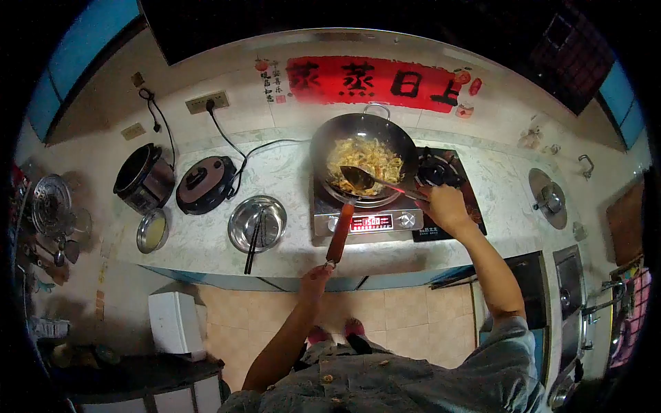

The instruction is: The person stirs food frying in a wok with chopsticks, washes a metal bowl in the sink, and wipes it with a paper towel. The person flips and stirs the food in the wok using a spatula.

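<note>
A black wok (323,141) sits on an induction cooker (323,221) with a lit red display. Yellowish, shredded food (375,155) fills its middle. My left hand (317,275) is closed at the lower end of the wok's reddish-brown handle (339,237). Fingers wrapped round its shaft, my right hand (444,206) holds a ladle (358,178), whose dark bowl rests in the food. Behind that hand is a black gas burner (438,167) on a dark glass hob.
Left of the cooker stand a steel bowl (241,227) with dark chopsticks (255,241) across its rim, a pot lid (206,184), an open cooker pot (143,179) and a small bowl (152,230). A round lid (549,198) and a sink (569,275) are at the right.
</note>
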Tool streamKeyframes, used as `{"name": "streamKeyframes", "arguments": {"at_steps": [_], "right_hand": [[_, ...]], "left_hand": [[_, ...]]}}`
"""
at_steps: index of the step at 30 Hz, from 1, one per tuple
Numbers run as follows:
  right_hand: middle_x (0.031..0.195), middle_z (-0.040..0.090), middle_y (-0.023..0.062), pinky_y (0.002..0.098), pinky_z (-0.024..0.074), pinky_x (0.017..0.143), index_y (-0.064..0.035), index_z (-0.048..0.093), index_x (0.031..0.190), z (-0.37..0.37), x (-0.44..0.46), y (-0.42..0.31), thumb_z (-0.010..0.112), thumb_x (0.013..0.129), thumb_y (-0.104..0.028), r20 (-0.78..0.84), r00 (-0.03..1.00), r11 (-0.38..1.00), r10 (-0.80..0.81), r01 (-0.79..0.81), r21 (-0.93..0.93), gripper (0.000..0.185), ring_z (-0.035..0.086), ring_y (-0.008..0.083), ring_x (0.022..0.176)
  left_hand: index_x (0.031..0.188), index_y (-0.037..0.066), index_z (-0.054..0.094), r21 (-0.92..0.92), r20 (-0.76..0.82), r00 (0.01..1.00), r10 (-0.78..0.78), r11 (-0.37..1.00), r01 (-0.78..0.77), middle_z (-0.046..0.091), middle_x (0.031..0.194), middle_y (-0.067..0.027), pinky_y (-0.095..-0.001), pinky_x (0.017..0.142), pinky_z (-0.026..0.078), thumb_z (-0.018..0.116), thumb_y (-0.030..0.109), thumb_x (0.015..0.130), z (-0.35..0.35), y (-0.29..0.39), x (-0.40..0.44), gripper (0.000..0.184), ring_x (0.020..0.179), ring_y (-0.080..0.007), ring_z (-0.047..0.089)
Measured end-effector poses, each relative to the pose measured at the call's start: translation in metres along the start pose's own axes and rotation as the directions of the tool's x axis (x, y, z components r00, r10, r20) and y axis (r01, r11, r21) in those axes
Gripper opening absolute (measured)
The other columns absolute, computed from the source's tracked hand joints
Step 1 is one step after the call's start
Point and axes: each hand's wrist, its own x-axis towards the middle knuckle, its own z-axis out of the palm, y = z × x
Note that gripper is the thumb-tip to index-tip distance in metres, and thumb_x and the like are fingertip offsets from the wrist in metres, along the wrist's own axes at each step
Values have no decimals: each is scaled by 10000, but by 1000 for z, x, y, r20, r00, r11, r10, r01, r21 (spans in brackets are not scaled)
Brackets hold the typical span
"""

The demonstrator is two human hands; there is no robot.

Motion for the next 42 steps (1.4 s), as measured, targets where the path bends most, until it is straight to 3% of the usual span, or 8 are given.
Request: {"name": "streamKeyframes", "arguments": {"at_steps": [3,5,16,22,28,30,35,42], "right_hand": [[649,584,108,374,465,539,-168,599,917,-10,-1,-2,596,704,-304,8,999,999,-43,43,6,253,576,269,598],[643,582,147,389,467,542,-64,614,697,-15,2,-4,614,688,-297,-5,999,999,-44,44,23,233,586,295,617],[676,591,151,376,477,567,-47,611,668,-4,25,-26,605,656,-238,-22,998,997,-55,53,-63,192,597,289,656],[715,593,167,379,478,578,-36,612,738,-45,30,-10,607,661,-249,-77,990,992,117,-114,47,227,596,301,692],[698,600,156,373,475,589,-22,613,737,-59,74,-10,656,604,-335,-81,977,959,196,-209,-192,343,598,284,693],[817,613,143,349,484,634,-52,630,793,-76,86,-26,572,644,-180,132,968,951,215,-177,-255,205,600,267,787],[676,622,38,323,469,559,-86,641,767,-89,115,-62,601,598,-152,394,875,935,282,-159,-316,186,612,154,676],[668,614,65,334,477,547,-84,636,746,-77,135,-92,653,576,-190,594,756,951,275,-123,-283,201,606,180,665]], "left_hand": [[786,97,560,40,15,999,46,998,-47,379,575,72,-198,478,259,608,287,745,-1,-3,2,201,523,-36,327],[755,105,564,49,-46,998,53,998,-50,370,569,73,-198,471,247,603,281,750,3,3,-2,180,520,-38,321],[698,111,558,99,22,999,30,995,-32,365,565,75,-206,474,245,615,301,731,-2,12,-4,201,516,-44,323],[686,114,554,96,65,998,-14,995,8,378,570,78,-209,481,250,616,319,726,-3,9,2,218,529,-40,331],[724,86,579,95,113,993,-37,995,26,399,576,74,-211,480,250,613,306,735,-4,20,-3,222,527,-43,331],[744,78,589,24,147,988,-39,999,36,406,577,73,-209,479,249,612,300,740,-3,24,-4,223,525,-44,329],[789,67,604,51,218,976,-11,999,0,448,604,64,-207,487,261,620,299,738,-12,-5,21,238,532,-46,342],[829,67,609,1,191,981,9,1000,-10,511,653,54,-218,525,304,628,308,730,-10,13,8,261,574,-55,401]]}}
